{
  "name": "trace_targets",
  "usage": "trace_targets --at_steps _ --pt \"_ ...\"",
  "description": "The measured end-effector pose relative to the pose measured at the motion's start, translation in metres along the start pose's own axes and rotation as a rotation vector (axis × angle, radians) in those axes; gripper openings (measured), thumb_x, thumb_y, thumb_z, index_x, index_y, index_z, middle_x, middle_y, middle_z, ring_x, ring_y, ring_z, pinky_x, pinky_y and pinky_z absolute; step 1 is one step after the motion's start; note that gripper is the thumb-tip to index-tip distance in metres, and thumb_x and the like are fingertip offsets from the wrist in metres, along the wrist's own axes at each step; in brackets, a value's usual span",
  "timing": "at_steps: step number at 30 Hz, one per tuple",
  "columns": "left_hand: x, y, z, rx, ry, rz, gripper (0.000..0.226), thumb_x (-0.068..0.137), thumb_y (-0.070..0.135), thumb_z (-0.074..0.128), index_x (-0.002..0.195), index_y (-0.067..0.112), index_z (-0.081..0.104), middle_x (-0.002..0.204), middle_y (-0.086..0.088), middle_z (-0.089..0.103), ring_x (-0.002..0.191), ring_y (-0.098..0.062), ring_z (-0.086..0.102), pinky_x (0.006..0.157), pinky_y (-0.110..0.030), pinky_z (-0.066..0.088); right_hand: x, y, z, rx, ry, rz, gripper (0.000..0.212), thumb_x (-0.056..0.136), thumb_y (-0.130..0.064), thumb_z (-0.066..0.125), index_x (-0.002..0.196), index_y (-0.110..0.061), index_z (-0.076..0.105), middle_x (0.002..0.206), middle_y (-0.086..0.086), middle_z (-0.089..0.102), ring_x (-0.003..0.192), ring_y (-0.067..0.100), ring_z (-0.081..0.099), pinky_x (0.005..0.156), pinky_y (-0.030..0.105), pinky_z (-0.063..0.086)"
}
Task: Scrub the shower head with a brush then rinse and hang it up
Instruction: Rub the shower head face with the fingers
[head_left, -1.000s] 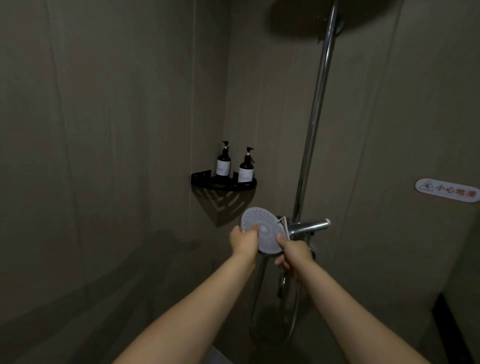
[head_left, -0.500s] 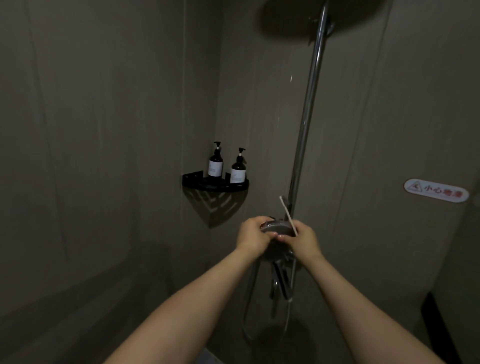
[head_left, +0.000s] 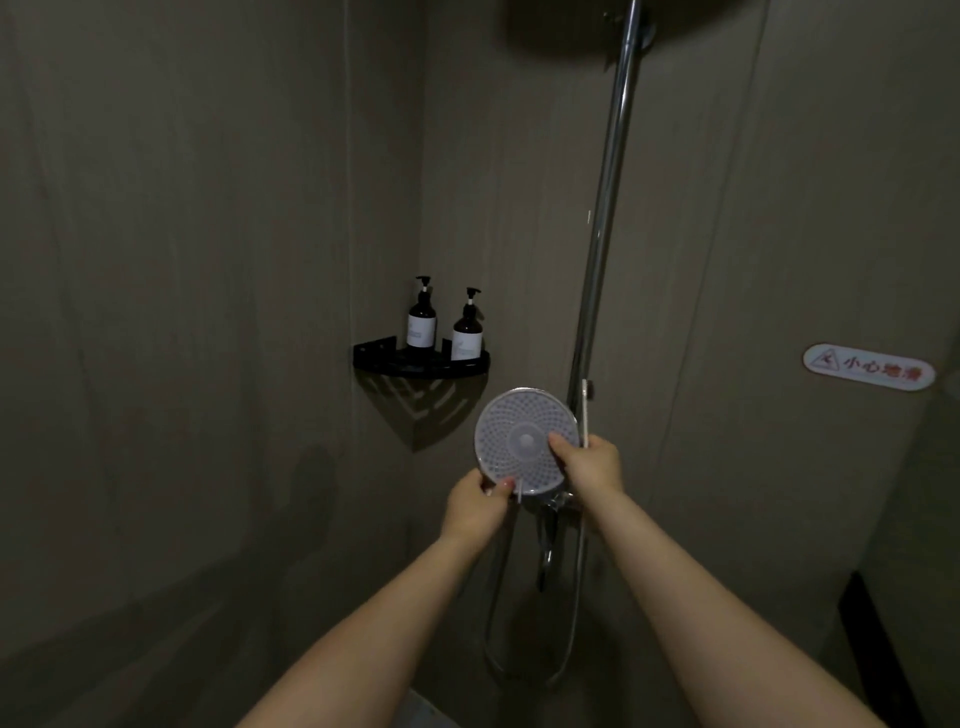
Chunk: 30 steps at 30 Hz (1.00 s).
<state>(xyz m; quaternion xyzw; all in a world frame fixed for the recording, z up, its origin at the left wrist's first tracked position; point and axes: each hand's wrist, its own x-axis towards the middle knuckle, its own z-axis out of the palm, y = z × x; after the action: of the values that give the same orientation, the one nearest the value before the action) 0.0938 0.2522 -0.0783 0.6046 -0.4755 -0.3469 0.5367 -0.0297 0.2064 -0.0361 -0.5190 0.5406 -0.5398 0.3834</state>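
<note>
The round hand shower head (head_left: 522, 441) is held in front of the wall, its pale nozzle face turned toward me. My left hand (head_left: 475, 506) pinches its lower left rim. My right hand (head_left: 592, 467) is on its right edge with the thumb pressed on the face. A thin white brush (head_left: 585, 410) sticks straight up out of my right hand, beside the chrome riser pipe (head_left: 605, 208). The shower head's handle is hidden behind the head and my hands. Its hose (head_left: 571, 639) loops down below.
A black corner shelf (head_left: 470, 368) with two dark pump bottles (head_left: 422, 322) hangs left of the pipe. The mixer tap (head_left: 550, 514) sits under my hands. A large overhead shower disc (head_left: 566, 31) is at the top. A warning sticker (head_left: 867, 366) is on the right wall.
The shower head, edge-on and low between my hands half a second ago, is now tipped up with its face toward me. The brush now points straight up.
</note>
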Motion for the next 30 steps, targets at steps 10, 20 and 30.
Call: trace_targets --at_steps 10,20,30 --pt "0.007 0.019 -0.009 0.690 -0.086 0.125 0.061 0.076 0.070 0.041 0.097 0.018 0.065 0.098 -0.006 0.069 0.087 -0.026 0.066 0.074 -0.032 0.050 -0.003 -0.015 -0.027 -0.568 0.177 -0.202 0.040 0.089 -0.042 0.054 0.086 -0.003 0.064 0.092 0.022 0.068 0.079 0.033 0.061 0.057 0.026 0.034" --pt "0.009 0.018 -0.017 0.852 -0.072 0.176 0.061 0.079 0.070 0.040 0.099 0.017 0.063 0.105 -0.009 0.067 0.095 -0.028 0.063 0.074 -0.033 0.045 -0.005 -0.016 -0.023 -0.891 0.167 -0.218 0.032 0.090 -0.034 0.049 0.104 -0.007 0.060 0.105 0.018 0.066 0.095 0.036 0.063 0.069 0.033 0.042" --pt "0.008 0.010 -0.037 0.963 -0.110 0.149 0.066 0.075 0.074 0.039 0.099 0.017 0.062 0.105 -0.008 0.066 0.095 -0.029 0.062 0.072 -0.033 0.043 -0.008 -0.011 -0.011 -0.944 0.100 -0.309 0.041 0.095 -0.041 0.040 0.106 -0.008 0.062 0.099 0.015 0.068 0.089 0.032 0.064 0.066 0.031 0.042"
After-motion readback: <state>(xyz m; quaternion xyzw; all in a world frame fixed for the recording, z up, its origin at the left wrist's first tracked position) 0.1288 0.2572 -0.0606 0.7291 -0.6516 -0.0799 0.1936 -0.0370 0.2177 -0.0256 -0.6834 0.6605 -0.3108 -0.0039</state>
